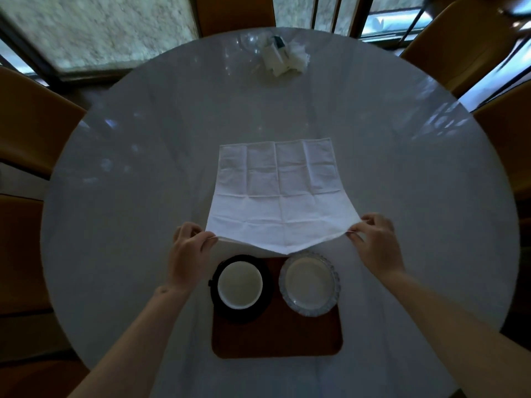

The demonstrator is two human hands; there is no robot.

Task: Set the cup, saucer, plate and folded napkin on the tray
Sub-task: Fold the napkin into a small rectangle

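Pinching the near corners of the white cloth napkin (277,193), I have my left hand (188,254) on its left corner and my right hand (376,242) on its right one, thumb and fingertips closed on the fabric at each side. My two hands are well apart, with the napkin's near edge stretched between them and sagging to a point in the middle. That near edge is lifted off the surface, while the far half of the napkin lies flat and unfolded on the round white table (115,196), its crease lines showing as a grid.

Just below the sagging edge sits the dark brown wooden tray (275,337), close to my side of the table. On the tray's left half stands the cup (240,284), white inside, resting on a black saucer (264,300) that shows as a dark ring around it. On the tray's right half lies the glass plate (309,284) with its scalloped rim, just beside the saucer without touching it. The napkin's drooping point hangs over the far edge of the tray, between cup and plate.

At the far side of the table lies a small heap of white crumpled paper and packets (283,57). Tan chairs (459,44) stand around the table.
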